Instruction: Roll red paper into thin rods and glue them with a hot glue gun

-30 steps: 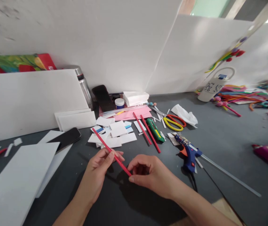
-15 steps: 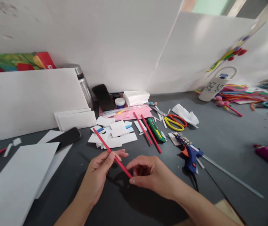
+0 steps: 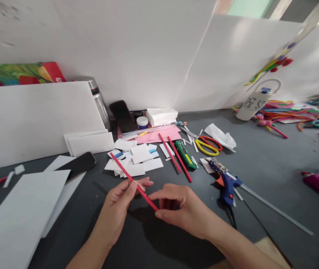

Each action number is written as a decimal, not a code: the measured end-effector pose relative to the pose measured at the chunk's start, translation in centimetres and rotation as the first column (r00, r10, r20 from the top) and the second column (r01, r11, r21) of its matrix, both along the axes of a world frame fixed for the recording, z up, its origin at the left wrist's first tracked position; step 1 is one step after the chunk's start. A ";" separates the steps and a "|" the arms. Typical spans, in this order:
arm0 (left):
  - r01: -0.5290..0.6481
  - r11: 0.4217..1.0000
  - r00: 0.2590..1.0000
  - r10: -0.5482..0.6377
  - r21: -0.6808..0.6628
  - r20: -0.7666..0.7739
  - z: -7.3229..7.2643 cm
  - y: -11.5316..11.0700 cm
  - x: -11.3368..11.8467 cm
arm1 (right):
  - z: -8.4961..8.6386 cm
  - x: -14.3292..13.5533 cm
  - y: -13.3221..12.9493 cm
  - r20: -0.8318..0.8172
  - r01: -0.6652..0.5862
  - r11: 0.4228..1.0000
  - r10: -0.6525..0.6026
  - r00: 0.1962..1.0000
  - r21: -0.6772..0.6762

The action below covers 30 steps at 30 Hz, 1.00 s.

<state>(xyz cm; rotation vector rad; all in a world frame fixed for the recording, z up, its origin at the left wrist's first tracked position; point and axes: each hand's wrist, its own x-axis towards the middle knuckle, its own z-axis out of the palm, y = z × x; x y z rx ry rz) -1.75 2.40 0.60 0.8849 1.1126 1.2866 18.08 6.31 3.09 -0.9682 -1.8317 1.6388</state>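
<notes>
A thin red stick point(image 3: 121, 168), perhaps a rolled paper tube, slants across in front of me. My left hand point(image 3: 117, 203) pinches it near its middle between thumb and fingers, the other fingers stretched out beneath. At its lower end is my right hand point(image 3: 183, 207), with the index fingertip on the stick's side and the thumb at the tip, the remaining fingers curled. Beyond my hands, two more red sticks point(image 3: 179, 158) lie beside a green utility knife point(image 3: 186, 154). White card pieces point(image 3: 141, 154) are scattered behind the held stick.
To the right, a blue glue gun point(image 3: 229, 188) with a long glue stick trails a cord. Scissors point(image 3: 208, 145) and crumpled tissue point(image 3: 221, 136) lie behind it. White sheets point(image 3: 27, 209) and a phone point(image 3: 82, 164) are left. A bottle point(image 3: 253, 104) stands far right.
My right index fingertip has shifted slightly up along the red stick. The left hand keeps its hold, and the things on the table have not moved.
</notes>
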 end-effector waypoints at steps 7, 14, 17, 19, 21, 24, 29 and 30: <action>0.035 0.999 0.999 -0.035 -0.004 0.035 0.2 -0.1 0.1 | 0.0 0.1 0.0 -0.027 -0.009 1.000 0.009 1.000 0.014; 0.034 0.999 0.997 -0.033 -0.007 0.069 0.3 -0.3 0.1 | 0.1 0.0 0.1 -0.037 -0.018 1.000 0.018 0.999 -0.003; 0.034 0.999 0.997 -0.033 -0.013 0.068 0.3 -0.2 0.1 | 0.1 0.0 0.1 -0.033 -0.024 1.000 0.024 0.999 -0.002; 0.039 0.999 0.997 -0.038 -0.016 0.074 0.3 -0.2 0.1 | 0.1 0.1 0.2 -0.030 -0.028 1.000 0.028 0.999 -0.001; 0.045 0.999 0.995 -0.044 -0.014 0.089 0.4 -0.1 0.1 | 0.1 0.1 0.2 -0.030 -0.023 1.000 0.023 0.999 -0.004; 0.050 0.999 0.993 -0.048 -0.019 0.105 0.4 -0.1 0.1 | 0.3 0.0 0.1 -0.023 -0.014 1.000 0.014 1.000 -0.012; 0.046 0.998 0.993 -0.041 -0.037 0.115 0.3 -0.2 0.2 | 0.2 -0.1 -0.1 -0.019 -0.024 1.000 0.025 1.000 0.001; 0.045 0.998 0.992 -0.040 -0.040 0.117 0.3 -0.2 0.1 | 0.1 -0.1 -0.1 -0.016 -0.025 1.000 0.025 1.000 0.006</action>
